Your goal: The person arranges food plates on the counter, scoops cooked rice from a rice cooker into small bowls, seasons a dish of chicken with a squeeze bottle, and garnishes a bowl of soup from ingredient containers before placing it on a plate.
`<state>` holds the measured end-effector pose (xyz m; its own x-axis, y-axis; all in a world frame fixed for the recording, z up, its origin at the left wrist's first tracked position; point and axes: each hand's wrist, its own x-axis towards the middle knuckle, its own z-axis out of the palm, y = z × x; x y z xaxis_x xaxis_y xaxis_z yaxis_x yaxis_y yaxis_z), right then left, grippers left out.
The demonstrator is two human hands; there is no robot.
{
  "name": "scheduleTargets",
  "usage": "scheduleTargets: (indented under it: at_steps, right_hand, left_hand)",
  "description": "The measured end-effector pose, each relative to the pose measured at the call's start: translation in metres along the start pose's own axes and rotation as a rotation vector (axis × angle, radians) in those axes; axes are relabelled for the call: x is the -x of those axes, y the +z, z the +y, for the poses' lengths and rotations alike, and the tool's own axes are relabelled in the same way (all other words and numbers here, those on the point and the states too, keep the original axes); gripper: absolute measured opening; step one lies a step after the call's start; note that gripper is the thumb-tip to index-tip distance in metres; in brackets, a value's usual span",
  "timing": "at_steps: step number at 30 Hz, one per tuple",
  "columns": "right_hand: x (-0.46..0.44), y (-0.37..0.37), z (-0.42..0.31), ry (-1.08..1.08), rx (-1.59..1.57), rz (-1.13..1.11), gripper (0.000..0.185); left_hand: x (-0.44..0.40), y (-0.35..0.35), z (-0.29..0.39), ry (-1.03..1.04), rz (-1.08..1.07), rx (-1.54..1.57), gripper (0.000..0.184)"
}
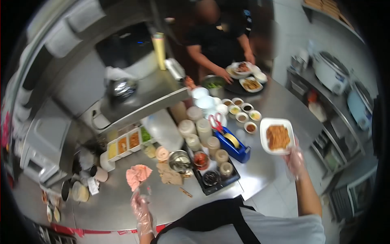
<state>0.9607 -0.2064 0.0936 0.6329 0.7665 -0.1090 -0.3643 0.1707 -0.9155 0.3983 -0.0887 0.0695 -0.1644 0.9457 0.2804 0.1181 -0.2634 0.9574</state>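
My right hand, in a clear plastic glove, grips the near edge of a white square dish with browned food in it. The dish is held up over the right side of the steel counter. My left hand, also gloved, is low over the counter's front edge at the left. Its fingers are partly blurred, and whether they are apart or closed is unclear. Just beyond them lies a crumpled pink cloth, with a brown cloth to its right.
A black tray of bottles and bowls and a blue tape dispenser stand mid-counter. Small sauce cups sit behind. Across the counter a person touches plates on a dark round tray. Rice cookers are at right.
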Motion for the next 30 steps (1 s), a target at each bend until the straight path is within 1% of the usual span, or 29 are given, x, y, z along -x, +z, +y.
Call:
scheduleTargets:
  at_steps: [3, 4, 6, 8, 9, 12, 15, 18, 21, 23, 24, 26, 27, 28, 29, 30]
  right_hand:
    - [-0.056, -0.056, 0.031, -0.066, 0.078, 0.183, 0.067]
    - [-0.073, -0.068, 0.039, -0.076, 0.099, 0.238, 0.068]
    - [-0.107, -0.080, 0.054, -0.125, 0.063, 0.416, 0.058]
    - [-0.143, -0.095, 0.068, -0.110, 0.047, 0.505, 0.052]
    - [-0.160, -0.102, 0.075, -0.090, 0.037, 0.523, 0.049]
    - [-0.212, -0.108, 0.092, -0.043, -0.019, 0.516, 0.041]
    - [-0.252, -0.099, 0.102, -0.013, -0.078, 0.507, 0.033]
    - [-0.281, -0.082, 0.107, -0.013, -0.106, 0.498, 0.025]
    - [-0.296, -0.068, 0.115, -0.016, -0.102, 0.486, 0.019]
    - [-0.294, -0.056, 0.116, 0.005, -0.059, 0.486, 0.016]
    - [-0.283, -0.046, 0.114, 0.045, 0.003, 0.495, 0.012]
    - [-0.280, -0.023, 0.106, 0.116, 0.131, 0.471, 0.012]
    - [-0.347, -0.103, 0.180, -0.149, -0.062, 0.294, 0.018]
    - [-0.338, -0.091, 0.178, -0.066, -0.069, 0.354, 0.018]
    - [-0.335, -0.081, 0.166, 0.016, -0.073, 0.404, 0.028]
    - [-0.325, -0.066, 0.141, -0.017, -0.055, 0.416, 0.019]
  left_hand:
    - [0.026, -0.020, -0.041, -0.029, 0.148, -0.081, 0.041]
    - [0.035, -0.032, -0.056, -0.069, 0.123, -0.121, 0.041]
    - [0.046, -0.052, -0.079, -0.139, 0.095, -0.193, 0.042]
    - [0.045, -0.053, -0.081, -0.183, 0.095, -0.262, 0.040]
    - [0.046, -0.053, -0.080, -0.202, 0.112, -0.294, 0.039]
    - [0.042, -0.052, -0.077, -0.133, 0.102, -0.460, 0.037]
    - [0.040, -0.037, -0.049, -0.211, 0.115, -0.446, 0.037]
    - [0.044, -0.044, -0.064, -0.139, 0.148, -0.399, 0.037]
    - [0.043, -0.067, -0.104, -0.281, 0.199, -0.439, 0.037]
    - [0.044, -0.042, -0.075, -0.389, 0.226, -0.349, 0.036]
    - [0.046, -0.032, -0.064, -0.445, 0.247, -0.300, 0.035]
    - [0.051, -0.041, -0.082, -0.309, 0.155, -0.390, 0.034]
    - [0.054, -0.045, -0.088, -0.233, 0.135, -0.429, 0.033]
    - [0.055, -0.043, -0.086, -0.175, 0.103, -0.498, 0.031]
    - [0.055, -0.042, -0.085, -0.118, 0.081, -0.567, 0.030]
    - [0.055, -0.041, -0.081, -0.064, 0.064, -0.639, 0.028]
